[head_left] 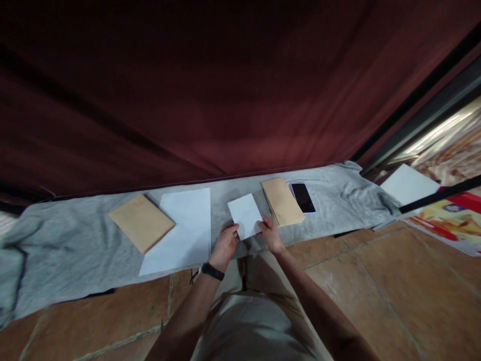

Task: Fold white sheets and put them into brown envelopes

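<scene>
- Left hand (226, 239) and right hand (269, 232) both pinch the near edge of a small folded white paper (245, 215), which lies on the grey cloth (67, 240).
- Just left: a big white sheet (184, 228), then a brown envelope (141, 222).
- Right: an envelope stack (282, 201), with a phone (302, 197) beside it.

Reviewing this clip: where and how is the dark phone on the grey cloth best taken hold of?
Probably by its two long edges, coming from above on the person's right. The phone lies flat, face up on the grey cloth, so there is no upright part to grasp. Its left edge sits close beside the brown envelope stack; the right side is bare cloth.
</scene>
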`<state>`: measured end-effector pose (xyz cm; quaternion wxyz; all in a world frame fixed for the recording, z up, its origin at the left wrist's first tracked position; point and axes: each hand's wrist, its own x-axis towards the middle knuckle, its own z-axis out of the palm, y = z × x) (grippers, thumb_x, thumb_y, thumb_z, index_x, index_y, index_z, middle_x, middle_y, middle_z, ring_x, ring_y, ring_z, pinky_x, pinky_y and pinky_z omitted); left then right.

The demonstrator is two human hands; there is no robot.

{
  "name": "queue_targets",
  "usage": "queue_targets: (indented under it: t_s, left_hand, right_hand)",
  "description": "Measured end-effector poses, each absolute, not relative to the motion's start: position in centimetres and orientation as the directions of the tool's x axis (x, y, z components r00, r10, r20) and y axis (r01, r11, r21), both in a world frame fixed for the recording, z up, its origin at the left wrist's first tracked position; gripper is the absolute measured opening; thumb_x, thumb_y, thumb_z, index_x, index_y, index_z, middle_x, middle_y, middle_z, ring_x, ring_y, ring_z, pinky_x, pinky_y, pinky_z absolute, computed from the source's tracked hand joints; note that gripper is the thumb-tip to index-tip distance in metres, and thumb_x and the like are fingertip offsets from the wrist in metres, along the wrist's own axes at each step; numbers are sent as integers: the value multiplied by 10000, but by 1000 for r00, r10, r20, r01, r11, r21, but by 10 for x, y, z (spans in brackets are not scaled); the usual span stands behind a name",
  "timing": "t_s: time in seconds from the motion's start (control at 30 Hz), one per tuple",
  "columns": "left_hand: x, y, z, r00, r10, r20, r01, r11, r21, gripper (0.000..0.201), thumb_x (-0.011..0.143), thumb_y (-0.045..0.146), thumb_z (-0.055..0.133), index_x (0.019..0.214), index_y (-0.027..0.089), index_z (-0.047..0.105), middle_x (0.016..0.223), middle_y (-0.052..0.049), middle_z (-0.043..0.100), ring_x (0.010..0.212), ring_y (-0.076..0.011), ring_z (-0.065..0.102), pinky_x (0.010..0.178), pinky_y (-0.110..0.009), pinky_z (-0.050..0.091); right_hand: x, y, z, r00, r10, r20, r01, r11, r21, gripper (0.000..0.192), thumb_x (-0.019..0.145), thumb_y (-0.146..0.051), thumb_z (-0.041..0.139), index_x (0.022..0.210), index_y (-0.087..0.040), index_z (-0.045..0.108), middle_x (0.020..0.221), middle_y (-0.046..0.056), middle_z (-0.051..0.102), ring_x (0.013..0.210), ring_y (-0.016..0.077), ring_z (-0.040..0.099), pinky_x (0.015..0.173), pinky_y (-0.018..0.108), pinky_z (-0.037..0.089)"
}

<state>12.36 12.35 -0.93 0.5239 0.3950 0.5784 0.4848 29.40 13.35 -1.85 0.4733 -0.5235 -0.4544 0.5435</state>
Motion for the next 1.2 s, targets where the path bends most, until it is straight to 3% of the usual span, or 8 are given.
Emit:
queue_targets:
  t_s: [0.17,0.3,0.53,0.6,0.7,0.83,1.03,1.2]
  left_hand:
    - [92,128,5,-236,930,-281,-157,248,956,441,708,489,737,1006,167,693,980,-104,771,888,-236,725,773,-352,568]
    - [83,120,12,-195,926,-322,-112,306,946,391,617,428,811,901,169,736,805,-35,741,714,-182,677,636,-281,513]
    - [96,104,3,-198,919,-342,-28,343,939,233,679,404,754,692,193,657,559,27,597,478,-131,530,454,-241,378]
    - [100,106,-1,-226,918,-325,-3,333,943,221,708,396,731,681,203,625,550,36,573,474,-129,518,454,-239,370]
    - [105,113,-7,-250,920,-303,42,323,945,208,736,364,708,662,214,585,546,44,553,479,-132,514,464,-242,369]
    - [110,120,-12,-261,923,-284,104,319,942,135,755,304,685,711,222,588,588,38,591,517,-146,545,504,-253,399]
    - [110,121,-14,-281,930,-239,164,292,942,132,751,256,705,829,221,605,727,4,666,687,-174,636,674,-293,484]
    - [106,124,-12,-241,943,-229,193,278,941,124,745,252,706,805,223,601,672,15,649,652,-182,641,637,-288,486]
  right_hand:
    - [322,147,-12,-184,965,-187,0,-190,-982,410,778,-485,682,1042,-177,737,673,-14,636,555,144,559,450,247,479]
    - [332,163,-10,-253,948,-192,103,-171,-980,392,748,-435,719,1030,-166,762,642,-30,632,524,117,513,484,233,444]
    - [326,172,-9,2,998,56,411,50,-910,474,888,-390,572,1279,-138,664,881,67,717,762,213,664,755,365,562]
    - [323,161,-10,-6,981,194,566,163,-808,474,948,-339,505,1375,-155,602,1122,135,708,1003,265,678,922,430,552]
    - [312,139,-13,-148,925,349,728,341,-595,501,998,-269,446,1490,-185,494,1447,164,562,1345,284,523,1137,478,436]
    - [292,116,-22,-334,885,323,772,454,-445,513,1017,-268,462,1525,-196,454,1550,136,489,1441,264,438,1180,475,395]
    - [280,106,-29,-298,898,323,830,411,-378,458,1039,-291,437,1466,-155,527,1533,150,510,1445,286,437,1181,493,381]
    - [290,106,-28,-268,899,348,832,398,-386,474,1036,-280,419,1480,-136,503,1533,170,503,1446,302,430,1163,521,392]
